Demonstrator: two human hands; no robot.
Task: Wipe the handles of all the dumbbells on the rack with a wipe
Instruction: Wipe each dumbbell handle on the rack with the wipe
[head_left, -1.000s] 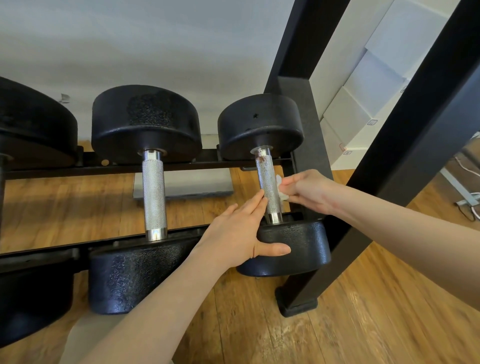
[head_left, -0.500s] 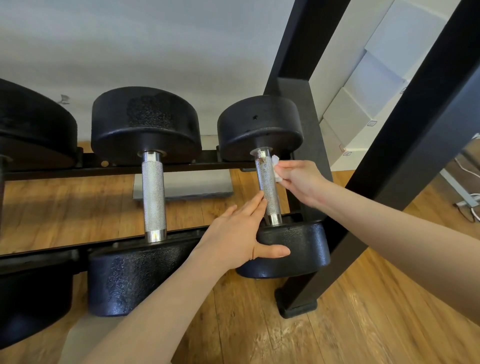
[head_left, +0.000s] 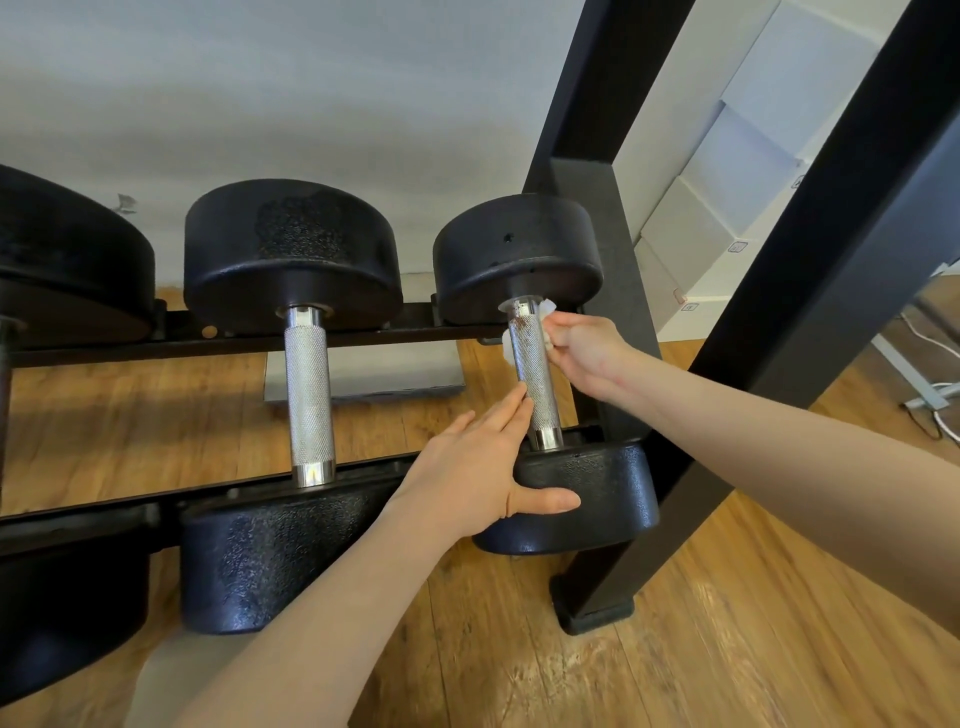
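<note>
Three black dumbbells lie across the low rack rails. The rightmost dumbbell has a knurled steel handle with rusty specks near its far end. My right hand pinches a white wipe wrapped round the far end of that handle, close to the far head. My left hand rests flat on the near head, fingers straight beside the handle, thumb across the head's front. The middle dumbbell's handle is bare. The left dumbbell is cut off by the frame edge.
Black rack uprights rise at the right, one foot on the wooden floor. A grey plate lies on the floor under the rack. White boxes stack against the wall. Cables trail at far right.
My right hand has slid the wipe along the right dumbbell's handle, from near its middle up to the far end. My left hand stays on the near head.
</note>
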